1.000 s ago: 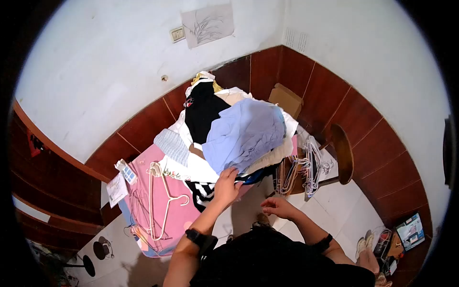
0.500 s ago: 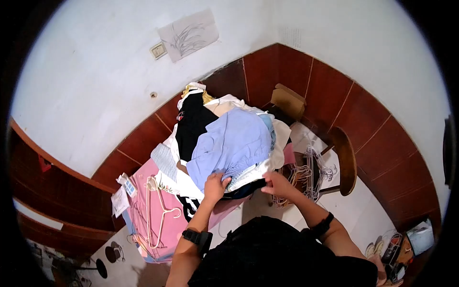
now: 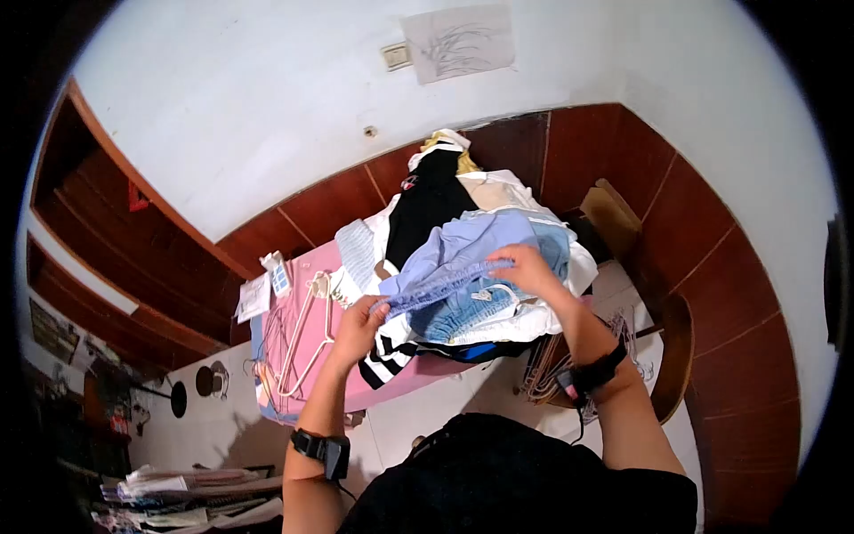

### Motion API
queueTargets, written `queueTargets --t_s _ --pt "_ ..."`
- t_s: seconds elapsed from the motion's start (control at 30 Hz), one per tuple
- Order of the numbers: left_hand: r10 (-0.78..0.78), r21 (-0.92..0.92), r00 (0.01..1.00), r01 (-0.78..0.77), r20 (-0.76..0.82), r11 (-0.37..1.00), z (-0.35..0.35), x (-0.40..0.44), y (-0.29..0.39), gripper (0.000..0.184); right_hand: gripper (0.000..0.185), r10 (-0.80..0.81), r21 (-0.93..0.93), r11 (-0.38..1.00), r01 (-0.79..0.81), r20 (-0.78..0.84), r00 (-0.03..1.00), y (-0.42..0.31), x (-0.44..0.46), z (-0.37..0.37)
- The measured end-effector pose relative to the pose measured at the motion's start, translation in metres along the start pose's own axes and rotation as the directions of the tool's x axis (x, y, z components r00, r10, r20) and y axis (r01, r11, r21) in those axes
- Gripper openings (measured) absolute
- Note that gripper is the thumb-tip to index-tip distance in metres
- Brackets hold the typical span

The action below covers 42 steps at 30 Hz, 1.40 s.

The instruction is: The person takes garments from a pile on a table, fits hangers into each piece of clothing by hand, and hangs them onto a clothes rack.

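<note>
A light blue garment (image 3: 467,242) with a gathered elastic edge lies over the top of a clothes heap, its near edge lifted and stretched between my hands. My left hand (image 3: 359,327) pinches the left end of that edge. The right end is gripped by my right hand (image 3: 527,270). Below the raised edge shows a blue denim garment (image 3: 471,311) with a white drawstring. A black garment (image 3: 431,205) lies to the left in the heap, and a black-and-white striped piece (image 3: 382,360) hangs over the near side.
A white hanger (image 3: 307,343) rests on the pink-covered surface (image 3: 418,369) left of the heap. Several hangers (image 3: 543,369) are bunched at the right, beside a wooden chair (image 3: 678,356). A cardboard box (image 3: 612,212) stands in the corner behind. More clothes (image 3: 191,489) hang at lower left.
My right hand has moved from the heap's near right edge onto the blue garment. Its elastic edge is now lifted and stretched, uncovering the denim beneath. The head view has shifted left.
</note>
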<state>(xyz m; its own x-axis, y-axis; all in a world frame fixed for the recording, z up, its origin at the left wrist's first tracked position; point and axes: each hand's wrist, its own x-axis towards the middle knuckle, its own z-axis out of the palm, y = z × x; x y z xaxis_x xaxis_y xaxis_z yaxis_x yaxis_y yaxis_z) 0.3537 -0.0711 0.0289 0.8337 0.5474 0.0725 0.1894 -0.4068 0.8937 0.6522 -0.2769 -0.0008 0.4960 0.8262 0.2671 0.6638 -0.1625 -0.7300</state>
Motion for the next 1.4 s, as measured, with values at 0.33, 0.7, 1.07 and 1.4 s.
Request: queueTargets --t_s 0.33,0.7,1.07,1.4 --pt "0.009 -0.238 0.982 -0.055 -0.189 0.970 -0.086 -0.003 0.061 0.024 0.019 0.021 0.694 0.719 -0.047 0.046 0.999 -0.118 0.037 -0.019" --pt "0.102 0.086 0.943 -0.078 -0.318 0.993 -0.167 -0.083 0.077 0.031 0.018 0.012 0.288 0.958 0.009 -0.073 0.997 -0.221 0.022 0.021" --pt "0.067 0.291 0.914 0.057 -0.399 0.955 -0.242 -0.236 -0.011 0.037 0.035 -0.486 0.278 0.874 0.399 0.477 0.732 -0.284 -0.033 0.139" --pt "-0.427 -0.513 0.894 0.306 -0.134 0.802 -0.260 -0.361 -0.081 0.032 0.037 -0.480 0.348 0.877 0.330 0.653 0.586 -0.297 -0.035 0.263"
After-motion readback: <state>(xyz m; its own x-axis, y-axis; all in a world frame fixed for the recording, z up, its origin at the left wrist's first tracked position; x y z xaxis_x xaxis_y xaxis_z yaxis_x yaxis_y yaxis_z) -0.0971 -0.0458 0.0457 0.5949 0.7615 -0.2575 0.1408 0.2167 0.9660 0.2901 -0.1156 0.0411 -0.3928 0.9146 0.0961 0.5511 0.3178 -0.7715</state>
